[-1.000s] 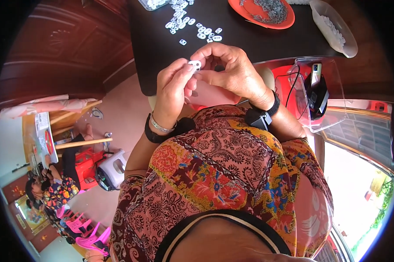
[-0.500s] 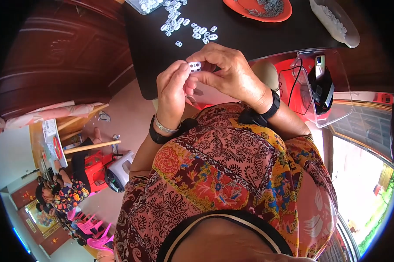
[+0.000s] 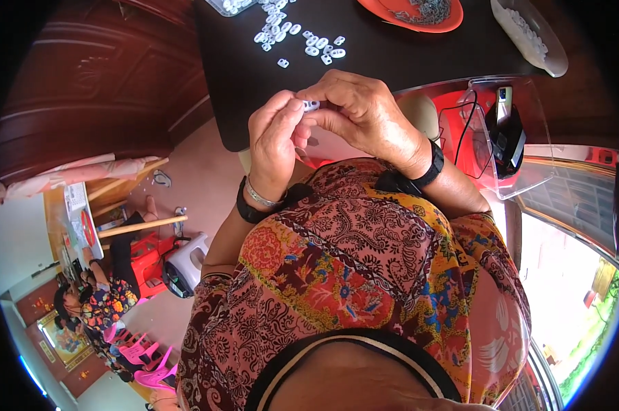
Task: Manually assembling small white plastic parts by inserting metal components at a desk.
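Fingertips of both hands, left hand (image 3: pixel 275 147) and right hand (image 3: pixel 364 113), pinch one small white plastic piece (image 3: pixel 311 105) above the black table (image 3: pixel 392 51); fitting appears underway, demanding steady alignment.

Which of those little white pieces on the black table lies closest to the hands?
The lone white piece, lying apart below the scattered cluster, nearest the left hand.

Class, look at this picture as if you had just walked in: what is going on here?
A person brings both hands together above their lap, the left hand and right hand pinching one small white piece between the fingers. More white pieces lie scattered on the dark table ahead, beside an orange plate and a clear tray.
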`<move>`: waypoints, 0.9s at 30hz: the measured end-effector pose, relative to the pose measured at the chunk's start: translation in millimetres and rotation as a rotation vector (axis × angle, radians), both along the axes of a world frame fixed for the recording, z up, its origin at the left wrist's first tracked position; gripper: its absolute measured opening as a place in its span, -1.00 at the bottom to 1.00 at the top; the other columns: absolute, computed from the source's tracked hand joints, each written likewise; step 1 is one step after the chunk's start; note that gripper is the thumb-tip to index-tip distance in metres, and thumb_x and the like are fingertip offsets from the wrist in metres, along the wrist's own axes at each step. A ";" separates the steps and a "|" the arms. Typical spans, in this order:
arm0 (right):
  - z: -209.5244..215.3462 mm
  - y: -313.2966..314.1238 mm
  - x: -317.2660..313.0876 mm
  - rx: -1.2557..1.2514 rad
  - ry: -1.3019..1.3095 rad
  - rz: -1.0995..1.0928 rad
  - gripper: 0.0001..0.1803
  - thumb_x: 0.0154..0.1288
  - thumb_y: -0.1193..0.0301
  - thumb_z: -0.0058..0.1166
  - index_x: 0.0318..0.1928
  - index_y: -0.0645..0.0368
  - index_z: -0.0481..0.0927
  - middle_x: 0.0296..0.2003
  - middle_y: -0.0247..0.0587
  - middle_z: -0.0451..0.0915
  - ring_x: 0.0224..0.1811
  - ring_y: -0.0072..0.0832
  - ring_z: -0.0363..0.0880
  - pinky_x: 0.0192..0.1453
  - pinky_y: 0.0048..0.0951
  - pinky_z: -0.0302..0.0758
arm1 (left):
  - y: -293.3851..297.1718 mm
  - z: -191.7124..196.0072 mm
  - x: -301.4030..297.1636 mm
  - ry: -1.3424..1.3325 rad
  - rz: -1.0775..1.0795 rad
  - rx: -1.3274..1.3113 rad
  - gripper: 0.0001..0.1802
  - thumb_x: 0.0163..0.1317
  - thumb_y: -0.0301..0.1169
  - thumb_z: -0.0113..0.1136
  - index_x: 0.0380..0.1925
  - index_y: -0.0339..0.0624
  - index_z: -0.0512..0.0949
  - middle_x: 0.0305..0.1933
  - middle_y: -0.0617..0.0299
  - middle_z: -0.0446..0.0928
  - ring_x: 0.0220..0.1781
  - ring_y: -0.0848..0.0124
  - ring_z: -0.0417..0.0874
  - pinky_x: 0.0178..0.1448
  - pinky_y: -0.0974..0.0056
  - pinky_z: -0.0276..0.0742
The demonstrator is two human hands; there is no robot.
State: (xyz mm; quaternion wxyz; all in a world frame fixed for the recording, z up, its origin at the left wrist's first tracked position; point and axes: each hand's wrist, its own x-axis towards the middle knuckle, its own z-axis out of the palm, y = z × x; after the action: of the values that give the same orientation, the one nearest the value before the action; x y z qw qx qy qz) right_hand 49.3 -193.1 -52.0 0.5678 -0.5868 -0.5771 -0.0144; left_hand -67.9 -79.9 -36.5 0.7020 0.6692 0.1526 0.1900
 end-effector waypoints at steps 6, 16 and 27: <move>4.7 1.4 -3.9 0.037 -0.066 0.001 -0.73 -0.01 0.49 0.29 -0.23 0.18 0.58 -0.45 -0.17 0.55 -0.43 -0.28 0.57 -0.35 -0.39 0.49 | -5.3 -5.0 -1.6 -0.098 0.087 0.085 -0.71 0.32 -0.38 -0.07 -0.58 -0.25 0.38 -0.68 0.40 0.26 -0.70 0.66 0.23 -0.64 0.49 0.11; 14.3 9.3 -5.4 -0.091 -0.050 0.016 -0.77 0.01 0.50 0.28 -0.25 0.18 0.62 -0.49 -0.18 0.55 -0.45 -0.26 0.57 -0.38 -0.36 0.51 | 5.6 -6.8 -7.4 -0.071 0.063 -0.059 -0.70 0.32 -0.40 -0.10 -0.61 -0.22 0.34 -0.69 0.43 0.20 -0.68 0.69 0.15 -0.62 0.50 0.02; 101.1 -8.6 128.0 0.006 -0.420 -0.460 -0.81 0.16 0.47 0.15 -0.18 0.19 0.64 -0.40 -0.19 0.62 -0.40 -0.46 0.59 -0.30 -0.46 0.50 | 42.2 -23.4 -25.2 -0.104 0.234 -0.024 -0.78 0.24 -0.46 -0.08 -0.54 -0.28 0.48 -0.69 0.43 0.24 -0.67 0.68 0.16 -0.57 0.51 0.02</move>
State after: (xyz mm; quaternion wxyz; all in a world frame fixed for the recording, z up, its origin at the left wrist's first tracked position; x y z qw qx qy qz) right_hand 177.4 -201.7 49.1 0.4198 -0.6845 -0.5338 -0.2651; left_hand -93.1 -37.7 -59.9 0.6898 0.6277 0.1954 0.3034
